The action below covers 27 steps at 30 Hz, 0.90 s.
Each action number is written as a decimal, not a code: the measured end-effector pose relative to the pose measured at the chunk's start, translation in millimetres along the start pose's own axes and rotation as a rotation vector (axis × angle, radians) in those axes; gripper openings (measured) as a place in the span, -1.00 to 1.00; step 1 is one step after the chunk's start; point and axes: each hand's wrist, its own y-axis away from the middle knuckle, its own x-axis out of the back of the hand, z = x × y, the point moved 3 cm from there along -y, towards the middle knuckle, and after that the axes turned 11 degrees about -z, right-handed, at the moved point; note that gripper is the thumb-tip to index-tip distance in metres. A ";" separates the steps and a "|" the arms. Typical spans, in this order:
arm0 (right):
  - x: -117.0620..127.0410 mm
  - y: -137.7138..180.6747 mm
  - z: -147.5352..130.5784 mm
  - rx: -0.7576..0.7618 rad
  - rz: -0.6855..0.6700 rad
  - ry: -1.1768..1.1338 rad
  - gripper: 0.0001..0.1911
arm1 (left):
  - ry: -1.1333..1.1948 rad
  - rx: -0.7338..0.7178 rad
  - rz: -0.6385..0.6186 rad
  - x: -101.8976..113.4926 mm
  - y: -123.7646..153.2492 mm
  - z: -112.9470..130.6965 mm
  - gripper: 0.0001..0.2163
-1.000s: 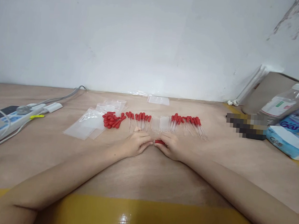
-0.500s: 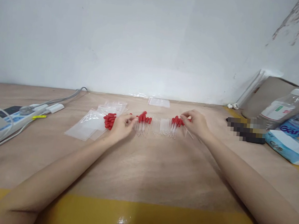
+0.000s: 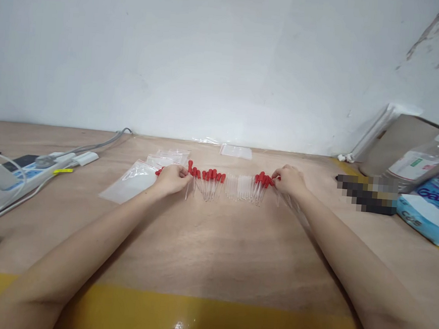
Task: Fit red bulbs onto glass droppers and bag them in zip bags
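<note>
My left hand (image 3: 174, 178) is closed in a pinch at a red-bulbed glass dropper (image 3: 190, 166), at the left end of a row of similar droppers (image 3: 211, 176). Behind its fingers, more red bulbs (image 3: 158, 171) are mostly hidden. The clear glass tubes (image 3: 240, 187) lie side by side in the middle, without red bulbs. Right of them is a second cluster of red-bulbed droppers (image 3: 262, 180). At its right edge my right hand (image 3: 289, 180) has curled fingers closed at a dropper, its bulb partly covered; thin tubes show below the hand.
Clear zip bags (image 3: 130, 180) lie left of my left hand, and another bag (image 3: 236, 151) rests by the wall. A power strip (image 3: 24, 177) with cables is at far left. On the right are a blurred dark object (image 3: 369, 196), a tissue pack (image 3: 428, 219) and a bottle (image 3: 413, 162).
My left hand has moved left, away from the row, whose bulbs now show more spread out. My right hand stays by its cluster, fingers more curled. The view has shifted slightly.
</note>
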 end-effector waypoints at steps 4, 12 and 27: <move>-5.4 -5.5 12.0 0.025 0.126 -0.283 -0.85 | -0.042 -0.032 -0.011 -3.5 4.0 6.6 -0.85; 1.6 9.0 6.5 0.079 0.432 -0.818 -0.78 | -0.106 -0.082 -0.018 -10.1 -0.1 15.7 -0.78; -9.5 102.3 -58.2 0.684 0.374 -0.159 -0.82 | -0.487 -0.379 0.130 -57.2 -11.6 87.8 -0.80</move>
